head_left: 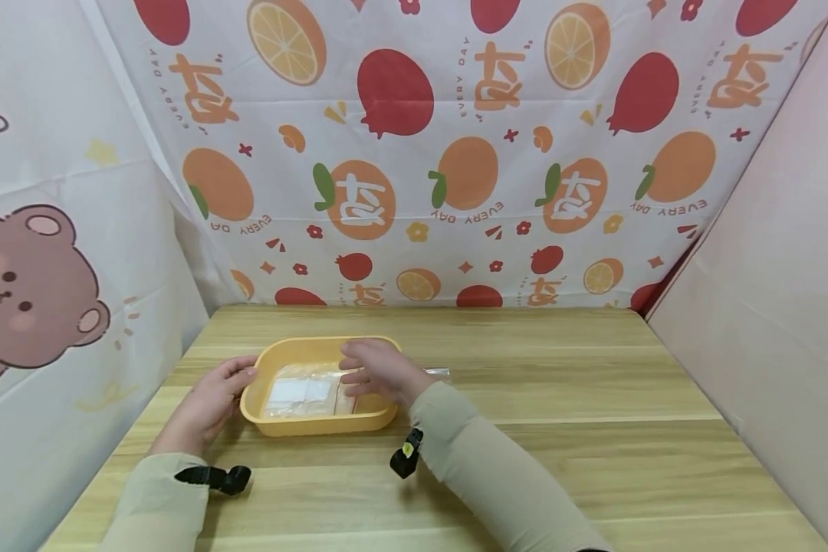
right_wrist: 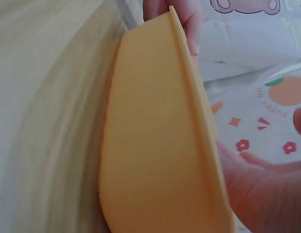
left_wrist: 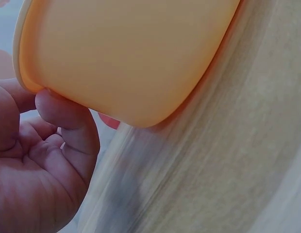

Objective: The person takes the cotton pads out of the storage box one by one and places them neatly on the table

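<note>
A yellow plastic basin [head_left: 317, 425] stands on the left half of the table. My left hand [head_left: 210, 399] is at its left end, and in the left wrist view the curled fingers [left_wrist: 68, 109] grip the rim. Inside the basin lie flat clear plastic packets [head_left: 303, 392], one with a white sheet-like content. Over the basin's right end hovers my right hand [head_left: 382, 372], fingers spread and pointing left, with nothing held. It hides part of the packets and of the right rim. In the right wrist view the right hand [right_wrist: 267, 189] shows beyond the basin's long side wall [right_wrist: 145, 131].
A piece of clear plastic [head_left: 438, 374] lies just right of the basin, partly behind the right wrist. The wood-grain table [head_left: 559, 429] meets a fruit-printed cloth [head_left: 414, 192] at the back. White cloths hang at both sides, the left one with a bear print [head_left: 34, 284].
</note>
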The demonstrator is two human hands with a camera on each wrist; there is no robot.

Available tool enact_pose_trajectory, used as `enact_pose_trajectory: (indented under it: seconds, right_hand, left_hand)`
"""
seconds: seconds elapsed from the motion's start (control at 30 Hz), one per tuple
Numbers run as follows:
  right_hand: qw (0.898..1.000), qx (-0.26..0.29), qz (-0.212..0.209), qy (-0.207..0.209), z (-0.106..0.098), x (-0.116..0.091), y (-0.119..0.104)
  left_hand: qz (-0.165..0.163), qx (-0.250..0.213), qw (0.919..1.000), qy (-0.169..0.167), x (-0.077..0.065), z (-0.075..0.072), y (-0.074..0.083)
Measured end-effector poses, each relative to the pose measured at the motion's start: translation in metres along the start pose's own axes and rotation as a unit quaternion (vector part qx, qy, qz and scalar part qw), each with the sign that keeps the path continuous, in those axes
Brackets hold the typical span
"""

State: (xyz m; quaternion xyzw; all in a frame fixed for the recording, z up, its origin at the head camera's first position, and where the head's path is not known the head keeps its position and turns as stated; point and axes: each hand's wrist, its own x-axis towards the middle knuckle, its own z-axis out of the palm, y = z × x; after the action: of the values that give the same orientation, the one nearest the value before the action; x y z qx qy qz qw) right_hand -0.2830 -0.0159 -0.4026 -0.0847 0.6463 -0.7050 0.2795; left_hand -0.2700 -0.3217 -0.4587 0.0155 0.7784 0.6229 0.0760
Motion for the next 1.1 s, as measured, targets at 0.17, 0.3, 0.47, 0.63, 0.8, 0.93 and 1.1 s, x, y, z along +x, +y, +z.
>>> enact_pose_trajectory:
  seconds: [0.17, 0.3, 0.47, 0.63, 0.8, 0.93, 1.1]
  right_hand:
    - [0.997, 0.046, 0.039, 0.037, 0.007, 0.004, 0.004]
    - [0.997, 0.036, 0.05, 0.042, 0.007, 0.004, 0.006]
    - [0.998, 0.032, 0.052, 0.035, 0.008, 0.01, 0.01]
    - [0.997, 0.043, 0.048, 0.036, 0.013, 0.016, 0.017]
    - [0.995, 0.064, 0.035, 0.062, 0.017, 0.02, 0.022]
    - [0.995, 0.063, 0.024, 0.069, 0.019, 0.027, 0.025]
    - [0.997, 0.054, 0.02, 0.06, 0.021, 0.036, 0.033]
  left_hand:
    - [-0.007, 0.013, 0.9999, 0.005, 0.0, 0.0, 0.003]
    - [-0.007, 0.01, 0.9999, 0.005, 0.0, 0.001, 0.007]
    - [-0.006, 0.0, 1.0, 0.002, 0.002, 0.0, 0.006]
    - [-0.008, -0.007, 0.9999, 0.002, 0.003, -0.003, 0.002]
    - [-0.012, -0.004, 0.9999, 0.003, 0.005, -0.002, 0.001]
    - [-0.014, -0.001, 0.9999, 0.004, 0.005, -0.002, 0.0]
    - [-0.01, 0.001, 1.0, 0.001, 0.005, -0.002, 0.0]
